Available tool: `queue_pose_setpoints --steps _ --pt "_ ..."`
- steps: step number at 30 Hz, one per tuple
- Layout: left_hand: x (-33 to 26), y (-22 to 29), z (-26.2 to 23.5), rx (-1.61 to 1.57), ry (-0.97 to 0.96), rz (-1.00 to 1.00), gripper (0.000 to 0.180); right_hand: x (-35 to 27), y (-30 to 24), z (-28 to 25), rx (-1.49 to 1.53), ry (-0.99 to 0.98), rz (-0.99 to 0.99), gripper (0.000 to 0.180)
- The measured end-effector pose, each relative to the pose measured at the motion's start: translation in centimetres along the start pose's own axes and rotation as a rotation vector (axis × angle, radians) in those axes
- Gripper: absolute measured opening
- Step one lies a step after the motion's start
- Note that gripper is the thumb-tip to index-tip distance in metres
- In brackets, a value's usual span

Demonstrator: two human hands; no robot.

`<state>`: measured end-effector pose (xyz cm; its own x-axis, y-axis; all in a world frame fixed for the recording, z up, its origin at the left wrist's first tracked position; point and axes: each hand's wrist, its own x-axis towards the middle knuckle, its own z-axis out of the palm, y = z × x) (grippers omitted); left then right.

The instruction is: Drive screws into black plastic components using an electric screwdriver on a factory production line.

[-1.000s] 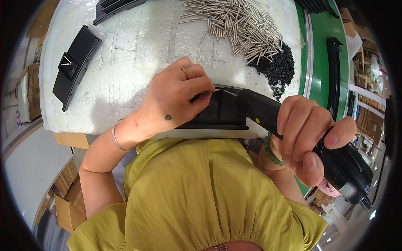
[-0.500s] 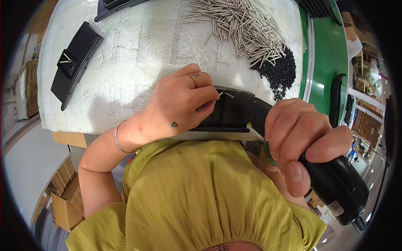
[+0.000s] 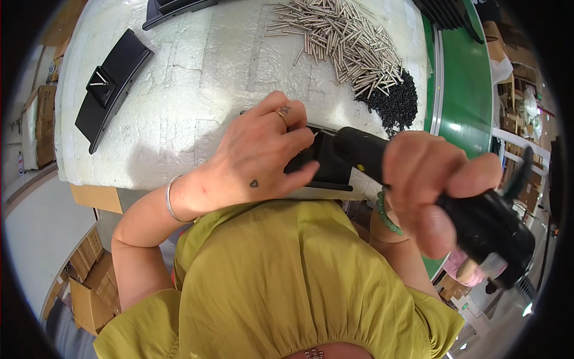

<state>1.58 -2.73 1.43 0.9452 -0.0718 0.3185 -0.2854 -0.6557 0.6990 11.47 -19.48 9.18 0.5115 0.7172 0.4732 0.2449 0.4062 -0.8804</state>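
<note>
My left hand [image 3: 266, 146] is curled over a black plastic part [image 3: 330, 170] at the table's near edge. Its fingers grip the part's far side, while the thumb stands a little apart. Beside the fingertips shows a small silver pin end [image 3: 315, 134]; the rest of it is hidden. In my right hand [image 3: 433, 182] is a black electric screwdriver [image 3: 362, 149], wrapped by the fingers and thumb. It lies nearly level, its bit pointing left over the part, close to my left fingers. Whether the bit touches anything, I cannot tell.
A pile of silver metal pins [image 3: 341, 45] lies at the back right, beside a heap of small black screws [image 3: 394, 102]. A similar black part [image 3: 113, 87] with a pin in its box sits at left. More black parts [image 3: 176, 9] lie at the far edge.
The screwdriver has turned, its rear end swinging slightly right and up, and its front is more level. My left thumb has come away from the fingers.
</note>
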Motion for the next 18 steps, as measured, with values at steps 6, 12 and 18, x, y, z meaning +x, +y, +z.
queue_pose_setpoints --steps 6,12,18 --pt "-0.6 0.7 -1.6 0.141 -0.13 -0.039 0.058 0.5 -1.8 -4.0 0.218 0.215 -0.266 0.033" --pt "-2.2 -0.9 -9.4 -1.434 0.203 -0.584 0.057 -1.0 -1.2 -5.9 0.186 0.432 -0.298 0.031" --pt "-6.8 -4.4 -17.5 -0.336 0.468 -0.607 0.055 -1.5 0.4 -5.6 0.197 0.508 -0.238 0.027"
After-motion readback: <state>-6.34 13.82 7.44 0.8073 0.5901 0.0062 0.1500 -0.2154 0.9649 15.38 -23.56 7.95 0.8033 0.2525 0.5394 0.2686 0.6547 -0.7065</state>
